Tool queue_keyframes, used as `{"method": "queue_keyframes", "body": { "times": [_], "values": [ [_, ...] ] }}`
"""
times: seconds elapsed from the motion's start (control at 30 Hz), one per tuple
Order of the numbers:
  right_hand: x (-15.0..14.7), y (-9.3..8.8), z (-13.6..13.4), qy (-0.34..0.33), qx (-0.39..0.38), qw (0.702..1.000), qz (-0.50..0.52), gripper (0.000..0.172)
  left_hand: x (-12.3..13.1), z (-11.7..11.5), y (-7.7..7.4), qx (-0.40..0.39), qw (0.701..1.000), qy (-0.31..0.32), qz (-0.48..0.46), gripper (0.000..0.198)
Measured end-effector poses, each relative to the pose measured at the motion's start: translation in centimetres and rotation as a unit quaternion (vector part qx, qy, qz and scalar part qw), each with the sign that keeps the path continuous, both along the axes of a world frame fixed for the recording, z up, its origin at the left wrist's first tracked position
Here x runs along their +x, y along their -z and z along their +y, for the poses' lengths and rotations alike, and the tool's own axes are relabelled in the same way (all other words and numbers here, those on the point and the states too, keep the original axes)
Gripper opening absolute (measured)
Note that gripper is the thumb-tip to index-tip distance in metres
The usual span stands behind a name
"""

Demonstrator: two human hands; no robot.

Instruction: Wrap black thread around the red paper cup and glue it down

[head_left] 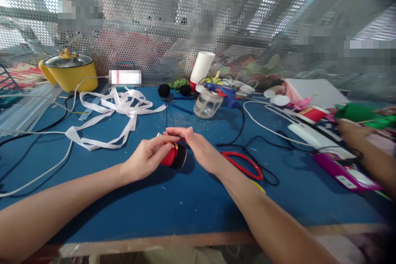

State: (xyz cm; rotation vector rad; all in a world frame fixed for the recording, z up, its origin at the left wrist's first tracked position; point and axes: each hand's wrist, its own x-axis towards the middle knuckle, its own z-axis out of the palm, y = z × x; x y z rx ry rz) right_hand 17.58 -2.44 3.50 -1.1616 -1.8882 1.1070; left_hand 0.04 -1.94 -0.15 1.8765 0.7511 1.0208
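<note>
My left hand (144, 159) is closed around a small red paper cup (168, 159), which lies tilted with its pale-edged end towards the right. Black yarn (178, 159) covers the band near that end. Over the far side of the cup reaches my right hand (198, 146), its fingers pressed together and their tips at the yarn strand; the exact grip is partly hidden. The strand runs back to a black yarn ball (163, 90). Behind the hands are blue-handled scissors (179, 107) and a clear plastic jar (208, 104).
White ribbon (123, 107) lies tangled at left, before a yellow pot (74, 72). A blue glue gun (227, 94) and stacked paper cups (202, 66) stand behind. Red-handled pliers or scissors (244, 165) lie beside my right forearm. Another person's arm (365, 148) reaches in near a purple power strip (343, 173).
</note>
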Motion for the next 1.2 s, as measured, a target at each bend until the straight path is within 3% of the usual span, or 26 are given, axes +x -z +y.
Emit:
{"method": "queue_keyframes", "body": {
  "times": [0.17, 0.33, 0.4, 0.47, 0.53, 0.57, 0.7, 0.83, 0.97, 1.2],
  "values": [
    [-0.4, 0.1, 0.0, -0.001, 0.019, 1.0, -0.012, 0.069, 0.2, 0.1, -0.1, -0.015, 0.999, -0.023, 0.024, 0.029],
    [1.1, -1.7, 0.6, 0.162, 0.117, 0.978, -0.06, 0.039, 0.2, -0.1, -0.2, -0.048, 0.996, -0.062, 0.036, 0.029],
    [3.0, -3.6, 1.8, 0.235, 0.179, 0.953, -0.061, 0.032, 0.1, -0.1, -0.1, -0.061, 0.996, -0.066, 0.029, 0.03],
    [5.3, -5.4, 3.5, 0.371, 0.265, 0.888, -0.058, 0.024, 0.1, -0.1, -0.1, -0.064, 0.995, -0.069, 0.03, 0.03],
    [7.6, -6.6, 5.5, 0.48, 0.226, 0.845, -0.074, 0.018, 0.1, 0.0, 0.0, -0.057, 0.995, -0.072, 0.039, 0.029],
    [8.5, -7.0, 6.4, 0.491, 0.193, 0.846, -0.078, 0.019, 0.1, 0.0, 0.0, -0.051, 0.995, -0.073, 0.045, 0.028],
    [10.5, -6.5, 8.7, 0.451, -0.025, 0.891, -0.052, 0.038, 0.0, 0.1, -0.1, -0.028, 0.995, -0.073, 0.064, 0.027],
    [10.4, -5.5, 9.2, 0.396, -0.144, 0.907, 0.016, 0.04, -0.1, 0.1, -0.1, -0.024, 0.994, -0.069, 0.076, 0.028],
    [10.1, -5.1, 9.5, 0.387, -0.135, 0.907, 0.093, 0.031, -0.1, 0.2, -0.1, -0.016, 0.994, -0.071, 0.08, 0.028],
    [8.2, -5.8, 6.9, 0.362, -0.009, 0.912, 0.192, 0.018, -0.2, 0.5, 0.0, -0.009, 0.994, -0.08, 0.08, 0.028]
  ]
}}
